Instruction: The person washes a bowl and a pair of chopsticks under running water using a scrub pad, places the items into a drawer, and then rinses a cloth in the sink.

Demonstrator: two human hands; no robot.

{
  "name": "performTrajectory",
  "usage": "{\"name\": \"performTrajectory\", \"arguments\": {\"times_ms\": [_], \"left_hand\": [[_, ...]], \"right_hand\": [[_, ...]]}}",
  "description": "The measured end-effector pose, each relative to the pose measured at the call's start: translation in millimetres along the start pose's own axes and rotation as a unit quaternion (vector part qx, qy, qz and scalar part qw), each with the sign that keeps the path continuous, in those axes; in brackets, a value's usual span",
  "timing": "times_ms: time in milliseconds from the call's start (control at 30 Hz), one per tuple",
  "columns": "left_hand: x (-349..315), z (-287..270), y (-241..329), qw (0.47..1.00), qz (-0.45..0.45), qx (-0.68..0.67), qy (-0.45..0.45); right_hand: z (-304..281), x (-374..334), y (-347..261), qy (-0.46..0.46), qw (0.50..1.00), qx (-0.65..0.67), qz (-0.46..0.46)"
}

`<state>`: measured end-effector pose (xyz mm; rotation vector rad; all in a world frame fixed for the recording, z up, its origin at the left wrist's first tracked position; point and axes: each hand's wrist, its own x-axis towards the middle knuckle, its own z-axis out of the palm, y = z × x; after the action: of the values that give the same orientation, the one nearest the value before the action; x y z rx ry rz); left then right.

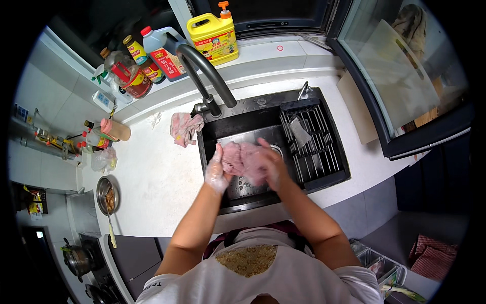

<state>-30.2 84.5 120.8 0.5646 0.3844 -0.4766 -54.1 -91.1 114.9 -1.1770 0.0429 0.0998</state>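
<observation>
Over the dark sink (pixel 242 136), a wet-looking pink cloth (pixel 242 158) is bunched between my two hands. My left hand (pixel 216 172), streaked with white suds, grips the cloth's left side. At the cloth's right side, my right hand (pixel 273 164) is blurred by motion, with its fingers round the fabric. Part of the cloth is smeared and its lower edge is hard to make out. Water drops dot the sink's bottom below. A dark tap (pixel 215 76) arches above the sink's back left, and a second pink-and-white cloth (pixel 186 128) lies crumpled on the counter beside it.
A black drying rack (pixel 316 147) with a translucent packet (pixel 300 133) covers the sink's right part. Bottles and a yellow jug (pixel 212 38) line the back ledge. A metal pan (pixel 107 195) stands on the left counter (pixel 157 177). An open window sash (pixel 405 76) juts in at right.
</observation>
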Motion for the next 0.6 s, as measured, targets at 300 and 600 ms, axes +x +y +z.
{"name": "performTrajectory", "arguments": {"times_ms": [300, 600], "left_hand": [[4.9, 29.2, -48.7, 0.998, -0.066, 0.004, 0.006], [4.8, 15.3, -45.3, 0.995, -0.088, -0.004, -0.042]], "right_hand": [[21.7, 5.6, 47.6, 0.165, 0.859, -0.399, -0.275], [29.7, 7.8, 29.8, 0.128, 0.876, -0.43, -0.174]]}}
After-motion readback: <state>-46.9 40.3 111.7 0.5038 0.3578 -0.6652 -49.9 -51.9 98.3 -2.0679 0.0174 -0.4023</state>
